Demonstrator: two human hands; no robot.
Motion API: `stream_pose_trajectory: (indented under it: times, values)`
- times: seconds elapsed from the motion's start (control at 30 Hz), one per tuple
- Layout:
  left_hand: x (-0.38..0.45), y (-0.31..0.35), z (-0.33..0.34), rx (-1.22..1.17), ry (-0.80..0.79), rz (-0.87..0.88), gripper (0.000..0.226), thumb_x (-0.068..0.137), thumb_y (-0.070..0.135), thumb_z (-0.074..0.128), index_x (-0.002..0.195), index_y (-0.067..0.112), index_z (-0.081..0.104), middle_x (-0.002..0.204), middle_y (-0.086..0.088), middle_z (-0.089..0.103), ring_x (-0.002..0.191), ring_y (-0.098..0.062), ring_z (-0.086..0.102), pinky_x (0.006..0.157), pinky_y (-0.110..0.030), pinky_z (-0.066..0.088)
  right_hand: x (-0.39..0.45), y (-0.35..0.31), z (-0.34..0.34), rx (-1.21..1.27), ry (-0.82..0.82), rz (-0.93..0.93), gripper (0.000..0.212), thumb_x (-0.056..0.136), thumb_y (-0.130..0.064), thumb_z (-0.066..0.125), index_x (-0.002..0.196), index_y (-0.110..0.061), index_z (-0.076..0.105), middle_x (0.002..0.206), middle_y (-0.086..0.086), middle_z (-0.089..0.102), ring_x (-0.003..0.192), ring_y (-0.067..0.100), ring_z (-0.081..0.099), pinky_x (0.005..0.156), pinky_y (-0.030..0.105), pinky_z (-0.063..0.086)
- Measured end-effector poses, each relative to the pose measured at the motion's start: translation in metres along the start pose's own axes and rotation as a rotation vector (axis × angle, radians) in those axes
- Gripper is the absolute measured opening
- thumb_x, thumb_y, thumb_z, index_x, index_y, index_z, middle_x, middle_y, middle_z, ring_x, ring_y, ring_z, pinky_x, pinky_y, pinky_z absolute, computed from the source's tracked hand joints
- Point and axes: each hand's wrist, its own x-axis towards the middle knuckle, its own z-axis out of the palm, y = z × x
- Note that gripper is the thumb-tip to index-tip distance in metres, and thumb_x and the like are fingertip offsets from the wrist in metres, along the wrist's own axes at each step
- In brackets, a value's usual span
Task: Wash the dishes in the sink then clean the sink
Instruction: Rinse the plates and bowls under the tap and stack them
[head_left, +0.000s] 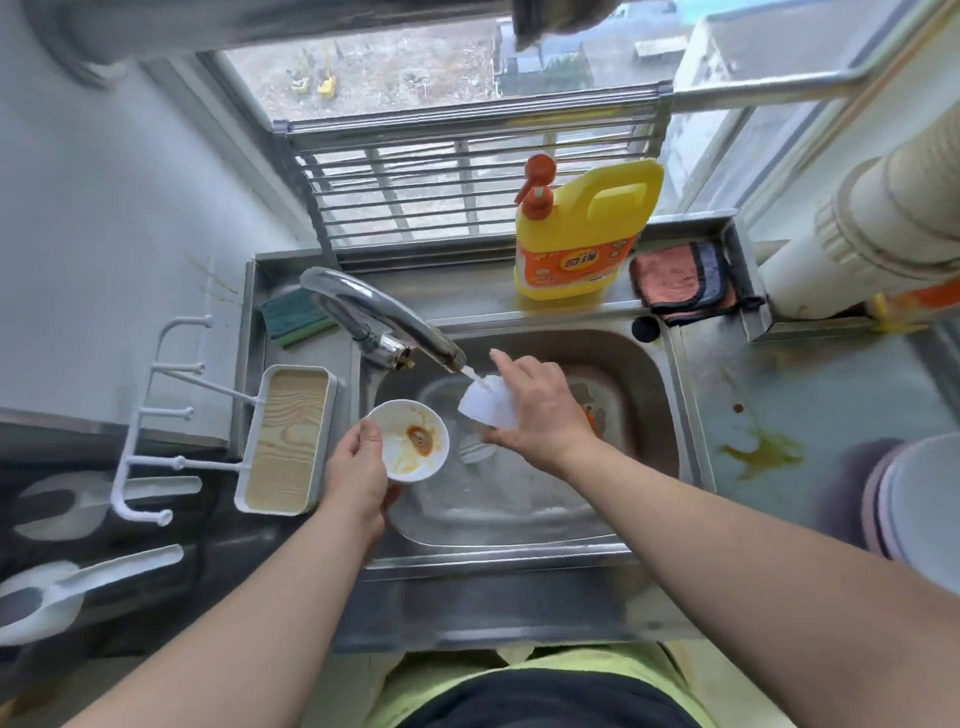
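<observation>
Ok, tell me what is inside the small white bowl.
The bowl, held by the left hand, has orange-brown sauce residue: a blob at the centre and smears on its wall. The thumb covers part of the near rim.

- Left hand (358, 467) reaching forward on a bare forearm, fingers curled under, thumb lying over the near edge of what it grips.
- Right hand (540, 405) farther forward and higher, back turned up, index finger stretched out, other fingers and thumb pinching.
- Both forearms bare, converging toward the middle.
</observation>
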Motion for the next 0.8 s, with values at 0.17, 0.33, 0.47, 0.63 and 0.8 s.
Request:
stream_pose_trajectory:
  times: [0.17,0.33,0.47,0.63,0.8]
  values:
    - [0.013,0.004,0.005,0.052,-0.162,-0.034,0.029,0.110,0.046,0.050,0.133,0.035,0.063,0.122,-0.002,0.069,0.101,-0.024,0.065,0.084,-0.041,0.055,-0.031,0.004,-0.010,-0.040,0.045,0.058,0.112,0.074,-0.048,0.091,0.163,-0.018,0.030,0.137,0.001,0.047,0.127,0.025,0.039,0.114,0.036,0.037]
    - [0.018,0.008,0.003,0.108,-0.284,-0.021,0.030,0.110,0.045,0.051,0.136,0.035,0.062,0.130,-0.003,0.067,0.113,-0.029,0.065,0.088,-0.044,0.057,-0.039,-0.012,-0.006,-0.086,0.139,0.027,0.089,0.069,-0.039,0.096,0.145,-0.016,0.054,0.126,0.004,0.051,0.116,0.027,0.046,0.106,0.037,0.043]
    - [0.019,0.008,-0.009,0.114,-0.308,-0.027,0.015,0.110,0.041,0.052,0.111,0.039,0.067,0.113,0.003,0.069,0.097,-0.022,0.065,0.085,-0.041,0.054,-0.026,-0.025,0.005,-0.109,0.206,-0.023,0.077,0.059,-0.020,0.099,0.126,-0.007,0.063,0.114,0.012,0.053,0.103,0.032,0.050,0.095,0.036,0.048]
    - [0.023,0.004,-0.026,0.088,-0.250,-0.022,0.020,0.109,0.040,0.054,0.126,0.035,0.064,0.114,0.002,0.069,0.096,-0.021,0.066,0.073,-0.034,0.057,-0.029,-0.017,0.021,-0.346,0.329,-0.201,0.074,0.042,-0.009,0.094,0.103,-0.015,0.052,0.111,0.011,0.045,0.104,0.032,0.043,0.065,0.042,0.061]
    - [0.022,0.001,-0.029,0.092,-0.239,-0.014,0.030,0.110,0.042,0.053,0.135,0.033,0.065,0.123,-0.003,0.071,0.101,-0.024,0.068,0.065,-0.033,0.057,-0.043,-0.008,0.029,-0.465,0.446,-0.340,0.069,0.054,-0.005,0.089,0.105,-0.022,0.045,0.119,0.009,0.043,0.103,0.034,0.049,0.058,0.038,0.054]
